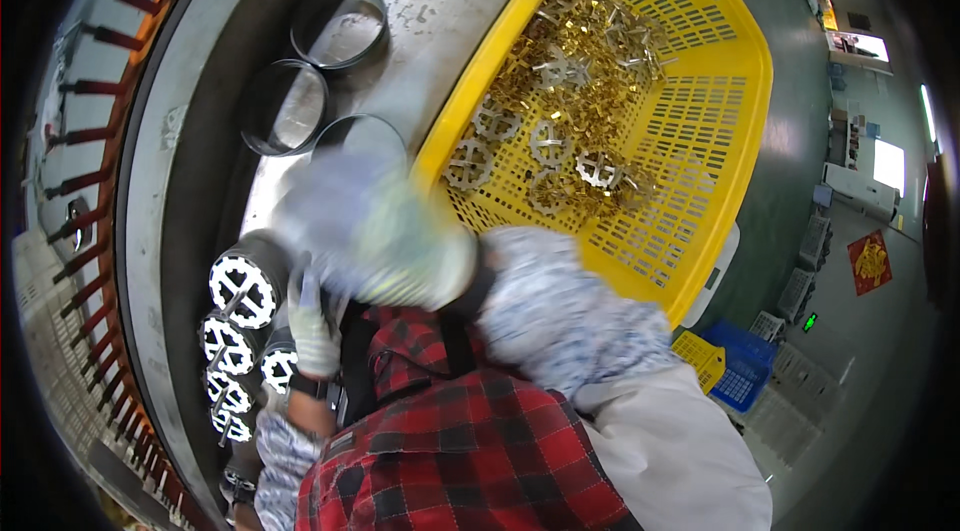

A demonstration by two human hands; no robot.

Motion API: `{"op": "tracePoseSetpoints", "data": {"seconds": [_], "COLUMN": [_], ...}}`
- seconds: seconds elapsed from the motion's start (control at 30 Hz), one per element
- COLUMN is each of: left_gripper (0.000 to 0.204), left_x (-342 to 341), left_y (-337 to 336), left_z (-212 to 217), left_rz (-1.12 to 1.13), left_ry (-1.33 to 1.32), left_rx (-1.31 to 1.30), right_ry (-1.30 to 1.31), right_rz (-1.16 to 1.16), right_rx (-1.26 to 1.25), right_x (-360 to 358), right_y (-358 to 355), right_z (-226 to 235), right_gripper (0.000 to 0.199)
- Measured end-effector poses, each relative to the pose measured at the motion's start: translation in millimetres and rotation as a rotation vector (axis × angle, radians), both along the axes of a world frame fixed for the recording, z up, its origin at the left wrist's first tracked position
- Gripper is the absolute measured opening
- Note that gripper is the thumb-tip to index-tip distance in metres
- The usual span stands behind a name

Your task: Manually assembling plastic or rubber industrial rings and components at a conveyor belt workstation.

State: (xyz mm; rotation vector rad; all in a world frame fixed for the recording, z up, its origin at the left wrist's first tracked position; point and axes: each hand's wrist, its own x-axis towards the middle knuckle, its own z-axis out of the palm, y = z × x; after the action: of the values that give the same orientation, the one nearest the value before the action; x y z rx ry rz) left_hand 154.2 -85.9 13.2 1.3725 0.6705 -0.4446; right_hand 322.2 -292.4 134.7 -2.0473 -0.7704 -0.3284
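My right hand [375,226], in a pale glove, is smeared by motion over the metal bench between the open rings and the cylinders. Its fingers cannot be made out, nor whether it holds anything. My left hand [315,336], also gloved, is upright beside a dark cylinder [278,366] with a silver notched disc in its end. Its fingertips reach under the blurred right hand, so its grip is hidden. Farther left, several dark cylinders show notched, spoked end discs [243,293]. Beyond my right hand are three open dark rings, one of them an upper ring [340,64].
A yellow perforated crate [745,61] at the right holds many small gold-coloured pieces [580,101] and several silver notched discs [549,143]. Along the left runs an orange rail [128,131] with dark red pegs. A blue crate [745,366] stands on the floor, lower right.
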Motion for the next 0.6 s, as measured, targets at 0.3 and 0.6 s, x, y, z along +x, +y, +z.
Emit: {"op": "tracePoseSetpoints", "data": {"seconds": [0.3,0.6], "left_gripper": [0.053,0.041], "left_x": [123.0,96.5], "left_y": [-49.9,-30.1], "left_z": [-39.7,-40.1], "left_rz": [0.107,0.161], "left_ry": [0.187,0.221], "left_rx": [0.171,0.296], "right_ry": [1.282,1.863], "right_rz": [-0.958,-0.219], "right_rx": [-0.431,-0.572], "right_x": [-53.4,-123.6], "right_y": [-370.9,-367.5], "right_z": [-250.6,-375.1], "right_gripper": [0.057,0.076]}}
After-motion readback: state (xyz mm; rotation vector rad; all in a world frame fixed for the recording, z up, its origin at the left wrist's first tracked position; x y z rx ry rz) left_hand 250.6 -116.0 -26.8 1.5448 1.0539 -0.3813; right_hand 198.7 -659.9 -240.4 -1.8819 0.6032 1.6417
